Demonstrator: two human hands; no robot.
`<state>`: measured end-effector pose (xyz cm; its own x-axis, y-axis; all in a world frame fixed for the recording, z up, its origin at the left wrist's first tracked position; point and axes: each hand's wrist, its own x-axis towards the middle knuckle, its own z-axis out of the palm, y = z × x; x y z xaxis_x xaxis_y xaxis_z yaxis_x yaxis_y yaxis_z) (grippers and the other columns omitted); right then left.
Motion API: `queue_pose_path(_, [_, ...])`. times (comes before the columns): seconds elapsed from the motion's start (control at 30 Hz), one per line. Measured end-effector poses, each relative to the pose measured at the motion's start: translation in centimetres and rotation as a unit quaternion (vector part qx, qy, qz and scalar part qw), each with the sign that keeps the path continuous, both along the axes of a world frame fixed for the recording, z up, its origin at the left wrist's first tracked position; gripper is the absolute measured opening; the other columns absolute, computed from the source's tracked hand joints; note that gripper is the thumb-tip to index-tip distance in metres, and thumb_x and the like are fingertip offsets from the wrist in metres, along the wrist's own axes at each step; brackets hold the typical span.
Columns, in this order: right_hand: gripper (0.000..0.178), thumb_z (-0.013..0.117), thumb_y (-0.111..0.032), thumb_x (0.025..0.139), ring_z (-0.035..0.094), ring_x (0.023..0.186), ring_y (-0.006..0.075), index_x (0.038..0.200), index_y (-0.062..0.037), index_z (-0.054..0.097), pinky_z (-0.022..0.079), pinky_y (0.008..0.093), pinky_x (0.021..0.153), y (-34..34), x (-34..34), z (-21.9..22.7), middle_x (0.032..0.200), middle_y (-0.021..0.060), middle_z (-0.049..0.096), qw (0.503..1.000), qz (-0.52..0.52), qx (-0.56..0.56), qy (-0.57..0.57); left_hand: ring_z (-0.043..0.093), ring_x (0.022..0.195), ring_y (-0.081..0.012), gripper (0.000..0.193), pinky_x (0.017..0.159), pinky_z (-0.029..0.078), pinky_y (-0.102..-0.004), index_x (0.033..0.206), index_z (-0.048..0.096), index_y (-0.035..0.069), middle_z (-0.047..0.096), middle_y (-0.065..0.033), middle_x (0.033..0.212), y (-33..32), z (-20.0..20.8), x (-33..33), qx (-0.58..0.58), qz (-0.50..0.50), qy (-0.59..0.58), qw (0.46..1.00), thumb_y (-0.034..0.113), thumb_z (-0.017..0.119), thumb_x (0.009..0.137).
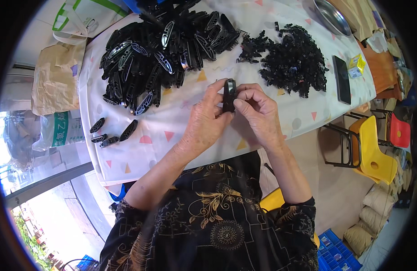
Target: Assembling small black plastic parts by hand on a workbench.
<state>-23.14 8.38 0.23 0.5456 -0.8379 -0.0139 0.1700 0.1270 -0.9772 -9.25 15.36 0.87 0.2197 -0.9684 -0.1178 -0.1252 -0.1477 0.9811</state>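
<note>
Head view: left hand (203, 121) and right hand (261, 110) pinch one black part (229, 92) above the tabletop (147, 159), toward its near edge; four black pieces (129, 130) lie near its left edge, one printed box (356, 67) by its right.

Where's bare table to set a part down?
Two patches of tablecloth: between the four loose black parts and the left hand; and right of the right hand, below the small-piece heap, left of the phone. Crowded: upper left, under the heap of long black parts.
</note>
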Motion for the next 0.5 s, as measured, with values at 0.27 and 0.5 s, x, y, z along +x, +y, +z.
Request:
queue_pose_path(0.27, [0.011,0.063,-0.002,0.086,0.053,0.088,0.0084,0.097,0.0,0.059,0.044,0.0237,0.081,0.2,0.3,-1.2,0.101,0.0024,0.057,1.0,-0.009,0.009,0.025,0.062,0.077,-0.0093,0.065,0.068,0.05,-0.0233,0.137,0.031,0.007,0.064,-0.0116,0.099,0.0,0.5,0.0,0.0,-0.013,-0.001,1.0,-0.006,0.06,0.08])
queue_pose_path(0.5, [0.032,0.056,-0.001,0.088,0.057,0.097,0.0132,0.119,0.0031,0.05,0.046,0.026,0.086,1.2,1.4,0.2,0.108,0.0071,0.06,0.996,0.037,0.085,0.001,0.06,0.094,-0.0171,0.064,0.079,0.05,-0.0293,0.138,0.031,0.011,0.06,-0.0116,0.106,0.8,-1.1,-0.6,-0.062,0.012,0.058,0.996,-0.008,0.053,0.081])
